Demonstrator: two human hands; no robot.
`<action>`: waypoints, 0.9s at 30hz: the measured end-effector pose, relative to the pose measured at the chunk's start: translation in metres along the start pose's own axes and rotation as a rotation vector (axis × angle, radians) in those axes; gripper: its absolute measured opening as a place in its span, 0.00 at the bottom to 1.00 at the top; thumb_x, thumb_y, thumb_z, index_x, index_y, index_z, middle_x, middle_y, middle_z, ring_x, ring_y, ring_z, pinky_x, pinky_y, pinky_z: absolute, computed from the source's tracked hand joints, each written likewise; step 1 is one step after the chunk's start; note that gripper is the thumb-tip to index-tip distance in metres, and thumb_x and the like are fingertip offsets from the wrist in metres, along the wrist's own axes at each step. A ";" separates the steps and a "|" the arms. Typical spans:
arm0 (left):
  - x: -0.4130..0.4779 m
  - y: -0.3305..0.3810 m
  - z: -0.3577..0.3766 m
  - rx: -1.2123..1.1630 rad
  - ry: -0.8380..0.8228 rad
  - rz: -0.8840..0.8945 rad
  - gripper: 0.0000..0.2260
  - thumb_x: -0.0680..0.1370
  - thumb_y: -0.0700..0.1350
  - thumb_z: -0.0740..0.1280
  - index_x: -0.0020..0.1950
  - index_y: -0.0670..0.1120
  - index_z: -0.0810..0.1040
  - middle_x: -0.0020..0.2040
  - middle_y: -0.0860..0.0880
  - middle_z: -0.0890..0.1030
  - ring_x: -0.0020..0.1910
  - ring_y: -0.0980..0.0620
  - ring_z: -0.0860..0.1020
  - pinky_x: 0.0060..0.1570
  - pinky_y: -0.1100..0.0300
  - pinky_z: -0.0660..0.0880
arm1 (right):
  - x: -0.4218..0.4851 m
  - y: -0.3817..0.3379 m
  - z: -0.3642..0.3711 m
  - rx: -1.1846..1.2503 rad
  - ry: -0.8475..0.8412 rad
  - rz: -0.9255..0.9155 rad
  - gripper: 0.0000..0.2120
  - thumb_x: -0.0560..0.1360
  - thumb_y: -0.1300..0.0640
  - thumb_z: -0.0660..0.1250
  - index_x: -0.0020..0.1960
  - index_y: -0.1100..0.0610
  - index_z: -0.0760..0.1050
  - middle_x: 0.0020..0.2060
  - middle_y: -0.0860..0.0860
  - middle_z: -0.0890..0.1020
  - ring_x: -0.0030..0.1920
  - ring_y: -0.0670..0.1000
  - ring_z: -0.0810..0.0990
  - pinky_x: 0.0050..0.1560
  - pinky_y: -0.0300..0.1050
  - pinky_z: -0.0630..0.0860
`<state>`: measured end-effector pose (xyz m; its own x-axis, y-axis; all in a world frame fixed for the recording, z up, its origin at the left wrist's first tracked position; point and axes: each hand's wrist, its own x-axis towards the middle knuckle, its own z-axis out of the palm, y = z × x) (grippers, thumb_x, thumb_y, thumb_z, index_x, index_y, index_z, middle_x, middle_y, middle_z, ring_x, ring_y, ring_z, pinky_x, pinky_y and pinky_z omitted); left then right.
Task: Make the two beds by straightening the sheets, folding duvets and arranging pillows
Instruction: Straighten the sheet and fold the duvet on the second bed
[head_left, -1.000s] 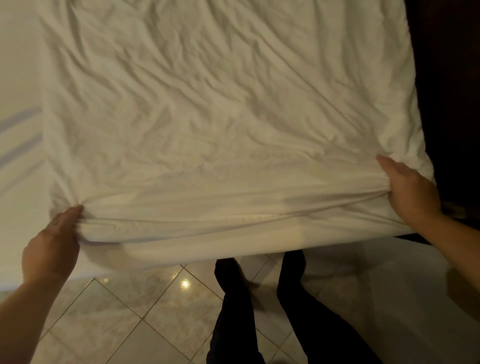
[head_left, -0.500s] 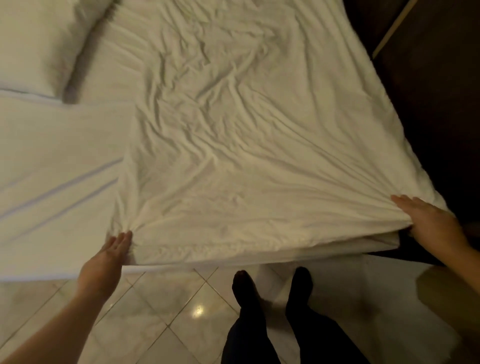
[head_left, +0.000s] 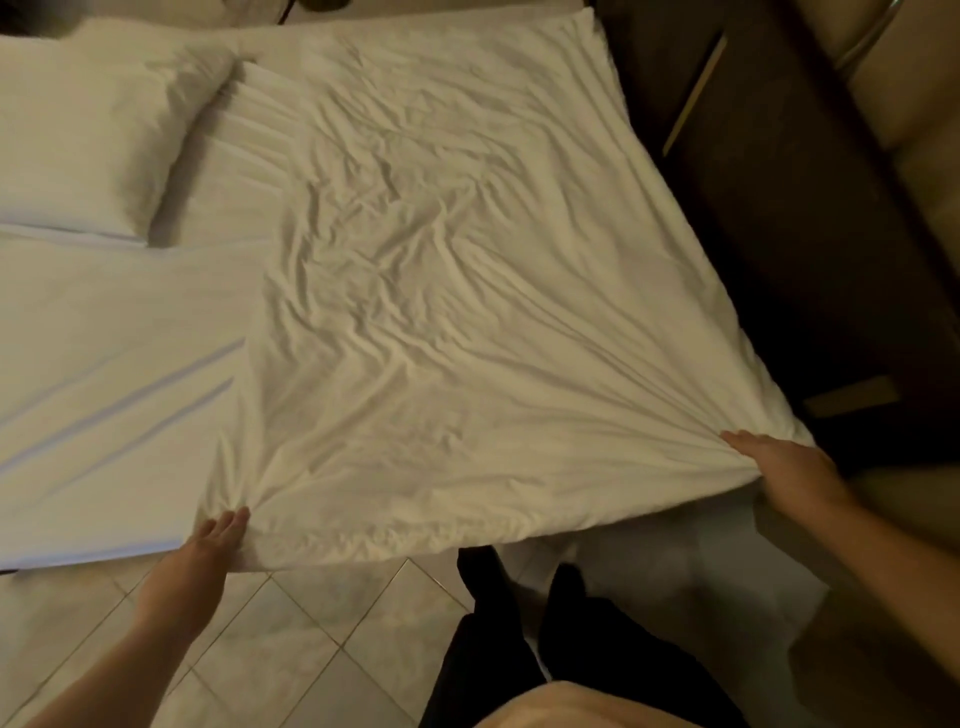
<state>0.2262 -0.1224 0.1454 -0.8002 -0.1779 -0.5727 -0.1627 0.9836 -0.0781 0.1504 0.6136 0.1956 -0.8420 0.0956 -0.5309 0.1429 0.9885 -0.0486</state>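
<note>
Pale tiled floor (head_left: 291, 649) underfoot, at the foot of the bed. Straightening step in hand: crumpled cream bedcover (head_left: 441, 312) spread ahead of both hands, near corners pinched by left hand (head_left: 218, 540) and right hand (head_left: 779, 467), creases fanning from each grip. Next: pull taut toward the body, level the edge, lay flat. Plump white pillow (head_left: 88, 140) far beyond left hand. Thumbs hidden under cloth. Blurred white drape below right hand, possibly a sheet. Dark wooden furniture (head_left: 779, 234) beyond right hand cut off.
</note>
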 end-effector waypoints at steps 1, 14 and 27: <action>-0.004 0.000 0.003 -0.014 0.013 -0.003 0.39 0.75 0.28 0.54 0.84 0.54 0.58 0.82 0.49 0.64 0.75 0.44 0.72 0.64 0.48 0.76 | -0.004 -0.005 -0.006 -0.001 0.002 0.043 0.25 0.80 0.45 0.57 0.76 0.49 0.67 0.74 0.57 0.70 0.72 0.62 0.70 0.71 0.57 0.66; -0.088 0.000 0.052 -0.004 0.023 -0.022 0.37 0.72 0.27 0.59 0.79 0.51 0.69 0.77 0.42 0.71 0.74 0.39 0.73 0.65 0.44 0.74 | -0.091 0.037 -0.024 0.075 -0.096 0.078 0.28 0.84 0.63 0.50 0.81 0.49 0.50 0.80 0.52 0.57 0.76 0.55 0.61 0.73 0.42 0.54; -0.193 0.055 0.008 -0.200 0.121 -0.104 0.28 0.79 0.33 0.60 0.77 0.53 0.72 0.74 0.42 0.76 0.69 0.39 0.77 0.66 0.49 0.72 | -0.118 0.073 0.012 -0.133 -0.062 -0.021 0.43 0.69 0.27 0.65 0.77 0.49 0.65 0.67 0.57 0.75 0.62 0.61 0.76 0.64 0.55 0.73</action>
<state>0.3762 -0.0341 0.2445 -0.8344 -0.2921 -0.4675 -0.3490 0.9364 0.0379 0.2664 0.6730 0.2445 -0.8097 0.0715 -0.5825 0.0521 0.9974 0.0500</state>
